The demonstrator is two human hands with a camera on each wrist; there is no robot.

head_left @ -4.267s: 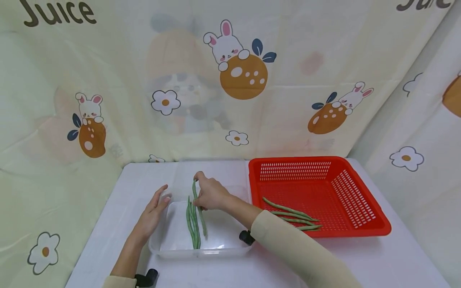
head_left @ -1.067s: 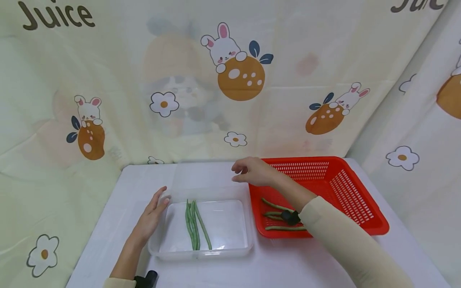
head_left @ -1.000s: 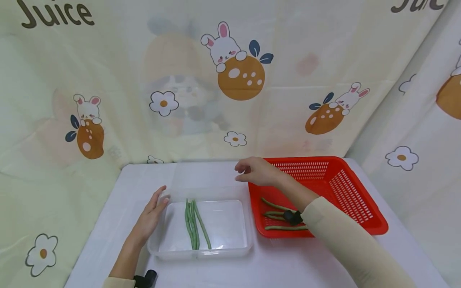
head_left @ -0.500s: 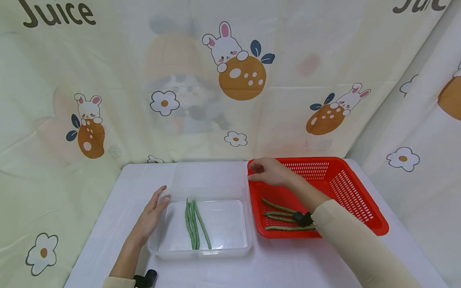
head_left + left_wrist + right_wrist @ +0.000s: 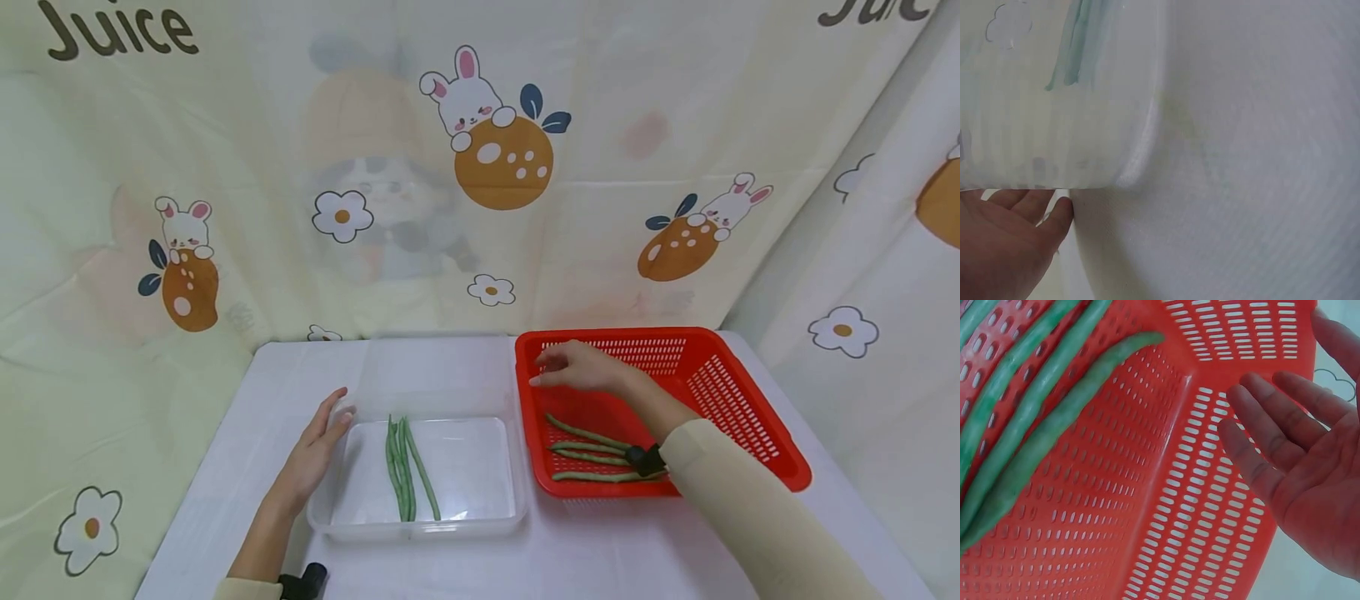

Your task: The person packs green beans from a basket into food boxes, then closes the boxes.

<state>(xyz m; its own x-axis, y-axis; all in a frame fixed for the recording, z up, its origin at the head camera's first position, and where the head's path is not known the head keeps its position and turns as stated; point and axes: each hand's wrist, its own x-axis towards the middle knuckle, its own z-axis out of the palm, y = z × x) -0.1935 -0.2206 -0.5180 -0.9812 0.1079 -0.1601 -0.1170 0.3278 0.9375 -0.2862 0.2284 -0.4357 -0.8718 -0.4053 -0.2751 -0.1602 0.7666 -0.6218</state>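
Several green beans [image 5: 401, 471] lie lengthwise in a clear plastic container [image 5: 491, 527], the rightmost one slanting away from the others. My left hand [image 5: 311, 454] rests along the container's left side, fingers extended; in the left wrist view its fingertips sit right at the container's edge. Over the left part of a red perforated basket [image 5: 750, 358] hovers my right hand [image 5: 581, 367], holding nothing. In the right wrist view its fingers are loosely spread beside the basket wall. More green beans [image 5: 588, 433] lie in the basket below that hand, their right ends partly hidden by the wrist camera.
Both containers stand side by side on a white-covered table [image 5: 420, 575]. A printed curtain [image 5: 262, 167] hangs right behind the table's back edge, and another curtain [image 5: 885, 275] runs along the right side. Black cameras sit on both wrists.
Earlier the right hand laid a green bean in the clear container and let go. It has since moved right and is now over the red basket. The left hand has stayed put.
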